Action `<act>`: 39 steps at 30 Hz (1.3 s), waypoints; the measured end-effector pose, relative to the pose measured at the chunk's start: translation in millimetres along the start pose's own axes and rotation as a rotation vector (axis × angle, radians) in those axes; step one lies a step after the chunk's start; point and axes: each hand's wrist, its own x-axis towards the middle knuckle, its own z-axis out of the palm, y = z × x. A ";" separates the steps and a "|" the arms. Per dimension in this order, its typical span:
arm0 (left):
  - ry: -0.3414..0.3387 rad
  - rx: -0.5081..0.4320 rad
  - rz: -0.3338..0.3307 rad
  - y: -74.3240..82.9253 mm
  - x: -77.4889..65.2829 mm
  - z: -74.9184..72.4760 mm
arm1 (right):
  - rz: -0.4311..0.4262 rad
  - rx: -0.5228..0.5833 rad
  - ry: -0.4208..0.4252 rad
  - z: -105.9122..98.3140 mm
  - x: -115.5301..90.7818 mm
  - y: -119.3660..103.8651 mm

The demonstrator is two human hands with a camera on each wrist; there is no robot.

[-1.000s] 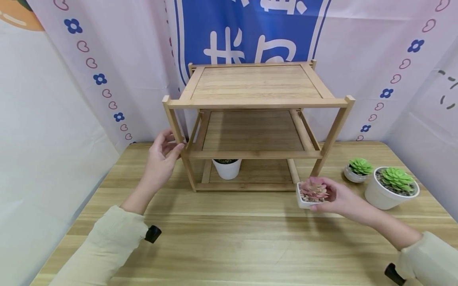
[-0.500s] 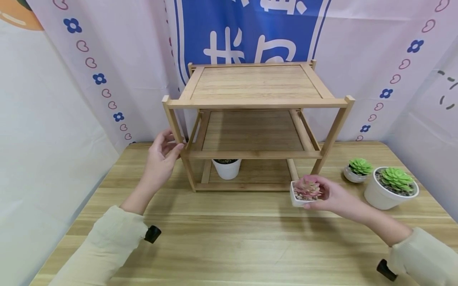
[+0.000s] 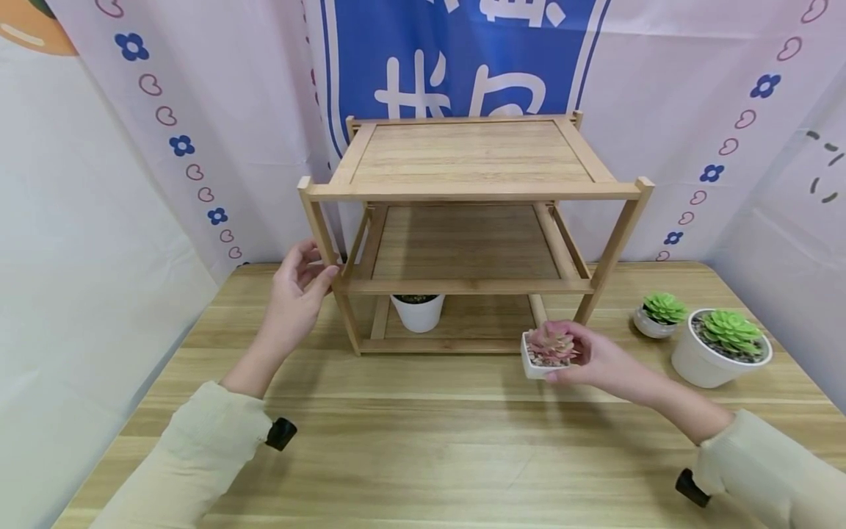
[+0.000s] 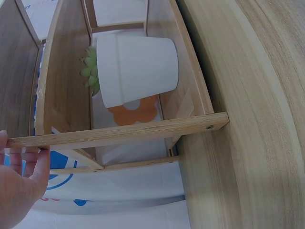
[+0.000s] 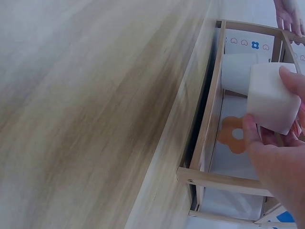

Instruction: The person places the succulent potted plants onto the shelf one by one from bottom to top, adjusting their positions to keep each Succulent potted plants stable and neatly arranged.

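Note:
My right hand point(image 3: 598, 364) grips a small square white pot with a pink succulent point(image 3: 551, 345) by its side, in front of the wooden shelf's lower right. In the right wrist view the white pot point(image 5: 271, 98) is lifted off the table, thumb and fingers on opposite sides. My left hand point(image 3: 297, 294) holds the front left post of the three-tier wooden shelf point(image 3: 476, 192), fingers behind it and thumb in front. On the bottom tier stands a round white pot point(image 3: 419, 314); its green succulent point(image 4: 89, 71) shows only in the left wrist view.
To the right of the shelf stand a small potted green succulent point(image 3: 661, 314) and a larger white pot with a green succulent point(image 3: 720, 349). A printed curtain point(image 3: 264, 110) hangs behind the wooden table point(image 3: 423, 441).
My right hand has carried the pink succulent pot leftward along the shelf's front. My left hand stays on the post, and the other pots keep their places.

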 end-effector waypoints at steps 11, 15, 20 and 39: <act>0.003 -0.004 0.008 -1.5 0.2 0.1 | 0.055 -0.024 -0.002 0.9 9.0 1.7; -0.003 0.002 -0.002 -1.3 0.1 -0.3 | 0.045 -0.014 -0.012 2.9 12.9 2.5; -0.003 0.008 -0.005 -1.2 0.5 0.0 | 0.021 -0.023 -0.011 6.3 18.6 5.4; -0.007 0.000 -0.052 2.1 0.2 -0.7 | 0.010 0.012 -0.029 19.1 35.3 9.1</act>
